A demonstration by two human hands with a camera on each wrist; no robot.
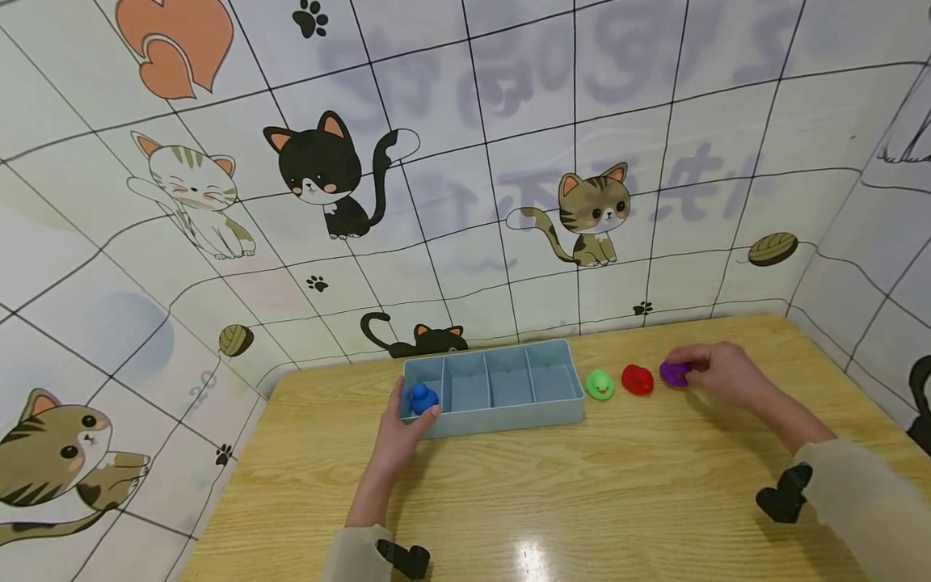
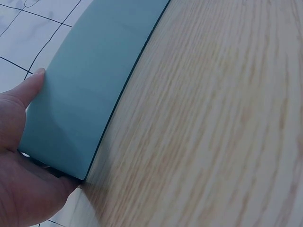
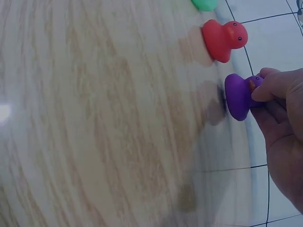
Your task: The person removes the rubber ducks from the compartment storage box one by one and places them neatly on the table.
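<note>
Nearby, red duck [image 3: 218, 41] flanks purple duck [image 3: 236, 97].

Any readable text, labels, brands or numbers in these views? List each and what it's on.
No text reads clearly.
Cat-print backdrop: large, faint purple-grey lettering, too blurred to read.
Backdrop, left side: small faint mark, possibly digits, can't be read.
Compartment tray: none visible.
Blue duck, green duck, red duck, purple duck: none visible.
</note>
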